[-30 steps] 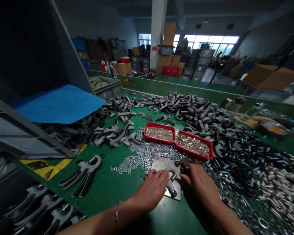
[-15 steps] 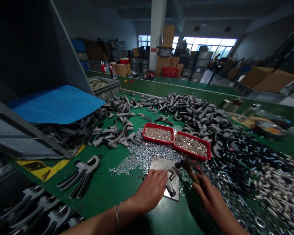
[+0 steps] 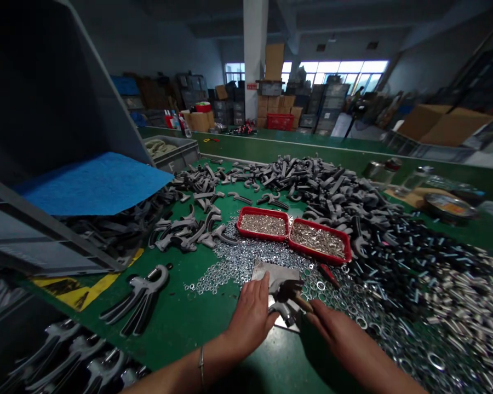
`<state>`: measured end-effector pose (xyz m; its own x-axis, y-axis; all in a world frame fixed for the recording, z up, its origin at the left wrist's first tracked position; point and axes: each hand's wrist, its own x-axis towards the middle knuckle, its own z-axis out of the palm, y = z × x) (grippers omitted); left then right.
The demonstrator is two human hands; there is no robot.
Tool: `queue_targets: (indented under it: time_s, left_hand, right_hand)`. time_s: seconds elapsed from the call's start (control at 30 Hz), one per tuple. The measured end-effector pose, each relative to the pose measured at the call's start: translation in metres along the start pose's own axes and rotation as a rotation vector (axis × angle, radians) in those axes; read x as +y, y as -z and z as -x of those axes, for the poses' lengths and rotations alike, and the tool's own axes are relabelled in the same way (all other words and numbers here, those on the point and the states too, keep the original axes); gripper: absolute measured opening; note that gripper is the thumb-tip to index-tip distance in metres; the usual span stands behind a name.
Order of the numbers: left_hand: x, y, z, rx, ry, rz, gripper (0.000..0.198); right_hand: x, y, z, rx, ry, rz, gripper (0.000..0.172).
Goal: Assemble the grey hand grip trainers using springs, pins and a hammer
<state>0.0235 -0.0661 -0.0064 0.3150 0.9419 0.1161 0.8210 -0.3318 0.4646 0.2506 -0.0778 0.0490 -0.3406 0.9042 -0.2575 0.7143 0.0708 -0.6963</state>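
My left hand (image 3: pixel 248 313) is closed around a grey hand grip (image 3: pixel 282 313), steadying it on a flat metal plate (image 3: pixel 263 268). In my right hand (image 3: pixel 332 328) is a hammer (image 3: pixel 290 289) with a wooden handle, held near the head. The hammer head is over the hand grip and covers part of it; whether they touch I cannot tell. Loose silvery nuts and washers (image 3: pixel 246 257) lie just beyond the plate. Left of my hands a whole hand grip (image 3: pixel 142 298) with a spring lies on the green table.
Two red trays (image 3: pixel 267 236) of small metal parts stand past the plate. Grey handle pieces (image 3: pixel 324 186) are heaped behind them. Black parts (image 3: pixel 411 251) and metal sleeves (image 3: pixel 460 306) cover the right side. A grey crate (image 3: pixel 66 251) stands at the left, with more hand grips (image 3: pixel 78 350) below.
The hammer has moved left and down, from beside the hand grip to over it. My left hand has shifted slightly left, its fingers pointing more forward. A red-handled tool shows more fully.
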Motion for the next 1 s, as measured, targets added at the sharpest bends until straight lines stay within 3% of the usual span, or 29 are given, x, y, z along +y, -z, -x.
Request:
queue_targets:
  time_s: [0.1,0.17,0.27,0.33,0.43,0.57,0.67,0.73,0.87,0.93,1.0]
  left_hand:
    - [0.001,0.007,-0.006,-0.01,-0.033,0.019,0.081]
    - [0.002,0.019,-0.014,-0.041,0.01,0.129,0.079]
    - [-0.001,0.039,-0.029,-0.177,0.148,0.47,0.063]
    - [-0.007,0.048,-0.036,-0.177,0.182,0.544,0.054]
    - [-0.018,0.049,-0.035,-0.022,0.141,0.319,0.045]
    - [-0.02,0.034,-0.015,-0.033,0.083,0.171,0.035]
    - [-0.006,0.017,-0.006,-0.043,0.069,0.108,0.062]
    - [0.002,0.011,-0.009,-0.043,0.058,0.057,0.07]
    - [-0.002,0.016,-0.024,-0.042,0.077,0.024,0.044]
    - [-0.013,0.023,-0.028,-0.068,0.054,0.069,0.036]
    - [-0.024,0.029,-0.027,-0.095,0.022,0.135,0.035]
  right_hand:
    - [0.017,-0.004,0.007,0.017,-0.147,-0.294,0.04]
    - [0.033,0.0,0.014,0.03,-0.245,-0.338,0.046]
    - [0.056,0.018,0.017,0.162,-0.151,-0.048,0.045]
    - [0.068,0.034,0.006,0.313,-0.082,0.204,0.042]
    - [0.079,0.049,-0.026,0.426,-0.133,0.54,0.034]
    - [0.085,0.049,-0.063,0.378,-0.16,0.692,0.022]
    - [0.088,0.049,-0.07,0.323,-0.114,0.687,0.022]
    - [0.089,0.054,-0.066,0.333,-0.114,0.672,0.025]
    - [0.079,0.061,-0.057,0.434,0.016,0.417,0.027]
    - [0.062,0.056,-0.056,0.421,0.097,0.253,0.025]
    - [0.038,0.044,-0.058,0.388,0.08,0.008,0.026]
